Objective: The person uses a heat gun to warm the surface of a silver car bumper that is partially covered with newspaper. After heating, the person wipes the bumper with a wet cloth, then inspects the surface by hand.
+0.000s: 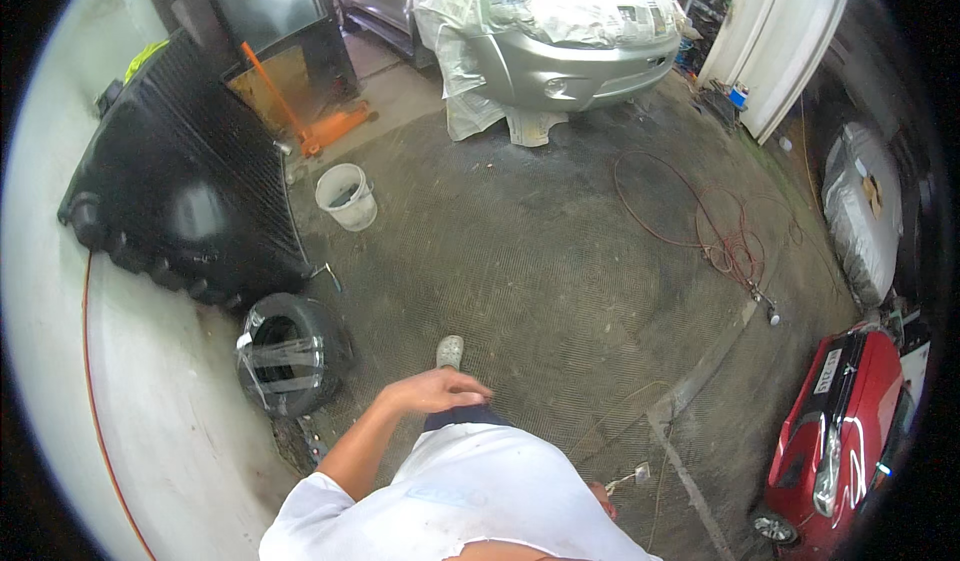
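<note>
A white bucket [358, 216] holds something dark [346, 197]; left hand [440, 390] unclenched; right hand [605, 497] mostly hidden, cannot tell.

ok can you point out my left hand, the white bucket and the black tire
Left hand [436, 391]: head view, on the back of the hand.
White bucket [357, 215]: head view, on its outer wall.
Black tire [331, 349]: head view, on its tread, right side.

Open floor [500, 251] lay ahead of the left hand [437, 391]; a tyre [324, 346] and bucket [352, 206] obstructed the left, tangled red hose [738, 264] the right, a silver car [595, 79] the far end.
</note>
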Demonstrator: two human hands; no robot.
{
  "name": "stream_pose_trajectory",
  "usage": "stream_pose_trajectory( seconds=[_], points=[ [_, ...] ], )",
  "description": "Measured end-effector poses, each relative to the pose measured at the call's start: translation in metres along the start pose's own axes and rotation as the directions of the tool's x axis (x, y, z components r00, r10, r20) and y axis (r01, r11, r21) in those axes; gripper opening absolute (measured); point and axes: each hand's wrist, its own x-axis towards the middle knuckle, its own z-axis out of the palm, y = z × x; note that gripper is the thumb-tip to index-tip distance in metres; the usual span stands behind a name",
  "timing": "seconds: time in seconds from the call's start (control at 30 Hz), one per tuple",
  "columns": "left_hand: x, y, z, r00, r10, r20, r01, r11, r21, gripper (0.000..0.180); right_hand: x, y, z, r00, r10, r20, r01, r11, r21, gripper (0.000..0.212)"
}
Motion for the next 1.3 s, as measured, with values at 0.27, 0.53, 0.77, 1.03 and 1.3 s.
stream_pose_trajectory(
  seconds=[0.27,0.53,0.77,1.03,1.3],
  points=[
    [-0.053,0.148,0.020,0.113,0.835,0.539,-0.734,0.435,-0.521,0.036,0.017,-0.011,-0.099,0.863,0.077,-0.500,0.115,0.933,0.341,0.059],
    [-0.086,0.163,-0.026,0.541,0.673,0.504,-0.733,0.671,-0.110,0.013,-0.011,-0.068,-0.180,0.846,-0.110,-0.521,0.305,0.902,0.305,0.064],
    [-0.068,0.108,-0.079,0.318,0.899,0.301,-0.812,0.423,-0.402,0.021,-0.024,-0.055,-0.121,0.923,-0.035,-0.382,0.097,0.985,0.144,0.060],
    [-0.066,0.063,-0.198,0.552,0.818,0.160,-0.778,0.575,-0.253,0.028,-0.048,-0.078,-0.121,0.969,0.106,-0.224,-0.050,0.970,0.240,0.060],
    [-0.051,-0.023,-0.237,0.762,0.541,-0.355,-0.552,0.257,-0.794,0.027,-0.037,-0.231,-0.208,0.943,-0.086,-0.322,0.138,0.980,0.144,0.054]
  ],
)
